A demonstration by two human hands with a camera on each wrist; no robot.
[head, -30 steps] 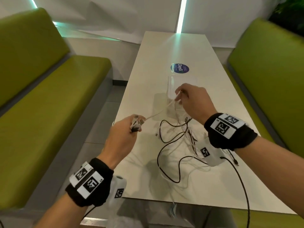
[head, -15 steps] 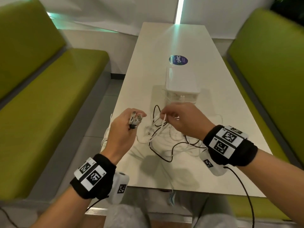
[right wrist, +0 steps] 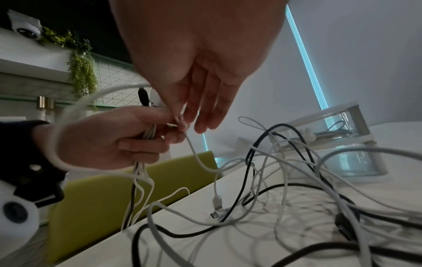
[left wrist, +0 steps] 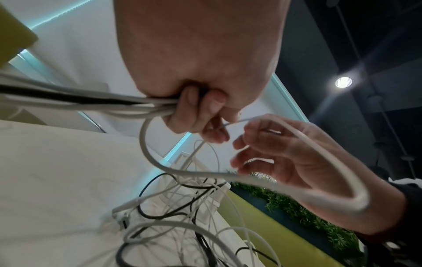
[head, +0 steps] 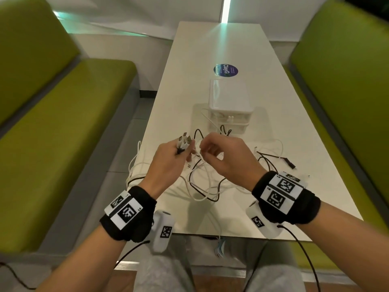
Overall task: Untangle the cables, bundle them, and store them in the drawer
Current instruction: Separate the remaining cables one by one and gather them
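A tangle of white and black cables [head: 207, 183] lies on the near half of the white table [head: 212, 45]. My left hand [head: 185, 150] grips a bunch of cables just below their plug ends [head: 184, 141], which stick up past the fist. In the left wrist view its fingers [left wrist: 194, 110] are curled round that bunch [left wrist: 128, 104]. My right hand [head: 201, 153] is right beside it and pinches a thin white cable [right wrist: 194, 150] between thumb and fingertips [right wrist: 182, 115]. The small white drawer box [head: 229, 106] stands just beyond the hands, with cables inside its clear front.
Green benches [head: 63, 127] run along both sides of the table. A round blue sticker [head: 225, 70] lies behind the box. A black plug [head: 288, 163] and loose cable ends lie to the right. Some cable loops hang over the table's left edge [head: 134, 163].
My right hand has come back from near the drawer box to the left hand, bringing the white cable with it. The left hand still holds the plug ends and has risen a little.
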